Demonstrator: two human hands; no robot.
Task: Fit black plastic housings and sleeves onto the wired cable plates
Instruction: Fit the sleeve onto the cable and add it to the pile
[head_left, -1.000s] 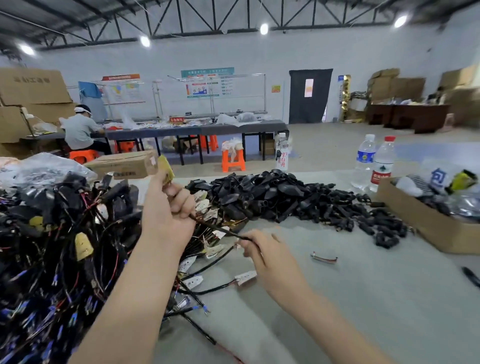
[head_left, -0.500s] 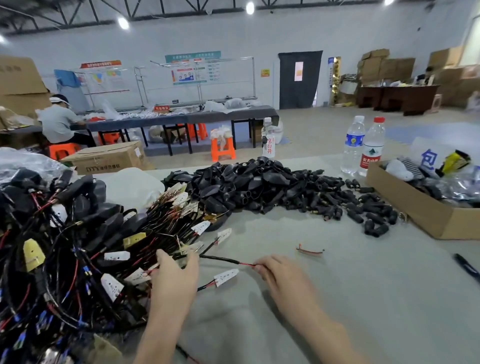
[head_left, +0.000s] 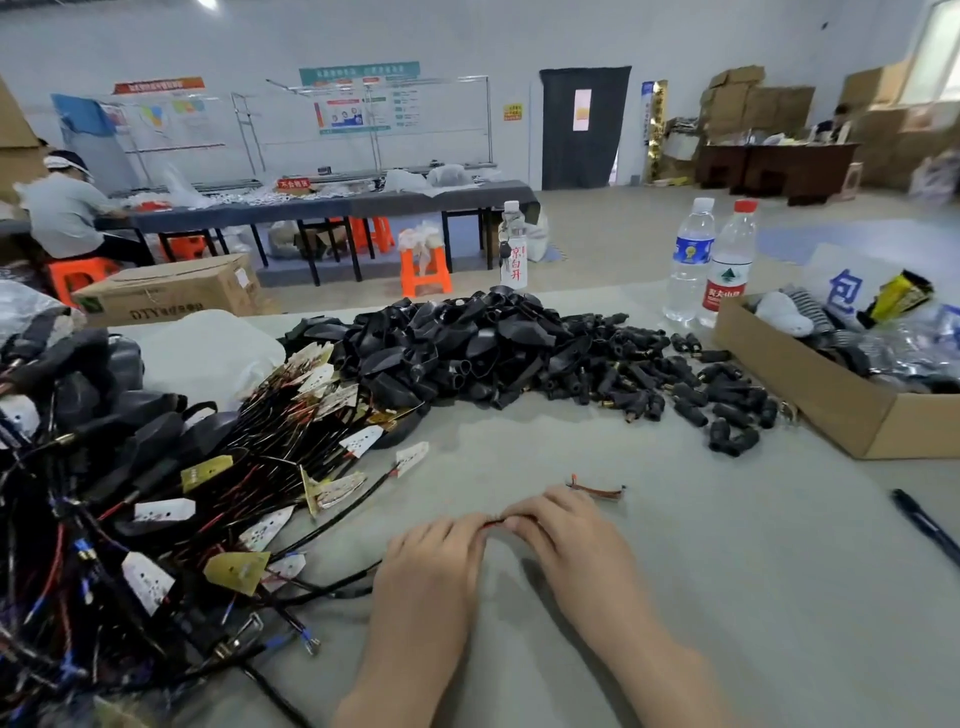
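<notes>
Resting on the grey worktop (head_left: 779, 597) near the middle of its near edge, your left hand (head_left: 431, 571) and right hand (head_left: 571, 551) meet fingertip to fingertip, knuckles up. Both pinch the same thin cable (head_left: 493, 522), and only a short red and black stretch shows between them (your fingers hide the rest, so I cannot tell whether a plate is attached there).

Along the left edge lies a big tangle of wired cable plates (head_left: 156, 493): black and red leads ending in small white and brass-coloured plates, some fanned out toward your left hand. Behind it, toward the far left corner, sits a white bag (head_left: 208, 353).

Toward the far edge, at its middle, is a heap of black housings (head_left: 467, 348). Touching its right side is a looser spread of small black sleeves (head_left: 701, 384).

An open cardboard box (head_left: 831, 400) stands at the right edge, just beside the sleeves. 2 water bottles (head_left: 706, 260) stand upright at the far edge next to it, and 1 more bottle (head_left: 513, 249) stands behind the housings.

A short wire scrap (head_left: 595, 489) lies just beyond your right hand. A dark pen (head_left: 924, 525) lies near the right edge.
</notes>
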